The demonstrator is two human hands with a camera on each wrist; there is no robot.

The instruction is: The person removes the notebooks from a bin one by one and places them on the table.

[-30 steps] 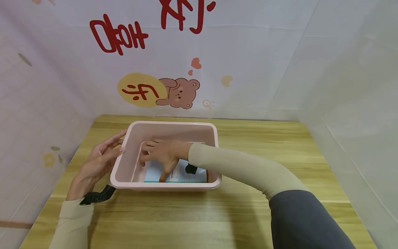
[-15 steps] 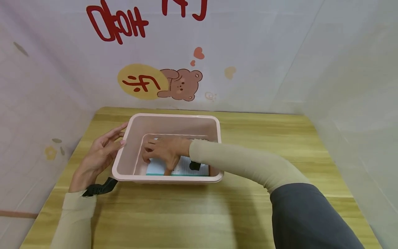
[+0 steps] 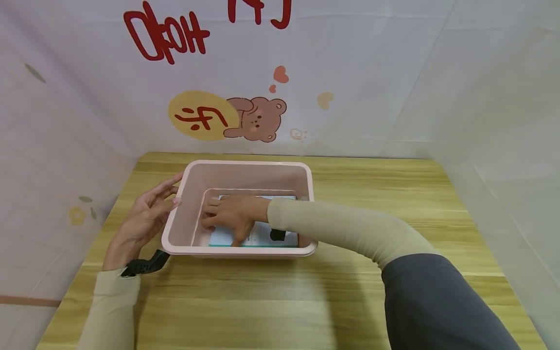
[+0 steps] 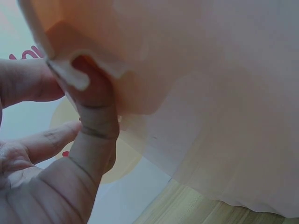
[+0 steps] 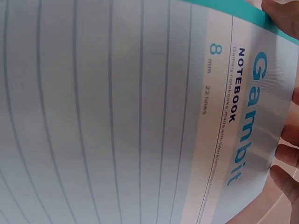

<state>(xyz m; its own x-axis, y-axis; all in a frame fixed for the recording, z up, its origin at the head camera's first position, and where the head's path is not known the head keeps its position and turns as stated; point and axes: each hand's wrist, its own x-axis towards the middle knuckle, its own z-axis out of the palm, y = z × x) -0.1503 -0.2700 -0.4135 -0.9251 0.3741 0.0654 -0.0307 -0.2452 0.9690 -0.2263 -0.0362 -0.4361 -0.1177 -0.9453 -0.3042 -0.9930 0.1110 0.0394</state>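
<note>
Right hand (image 3: 232, 214) has sunk lower in bin (image 3: 238, 251) — wide grip on notebook (image 5: 126, 112) edges. Left hand (image 3: 146, 216) holds bin side.

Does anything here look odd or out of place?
Only the printed bear on the backdrop: its ears point to the picture's right, so it looks turned sideways. The notebook lies inside the pink bin, with no spill or damage showing.

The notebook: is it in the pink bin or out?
In: the head view shows the notebook lying inside the pink bin, under the right hand.
</note>
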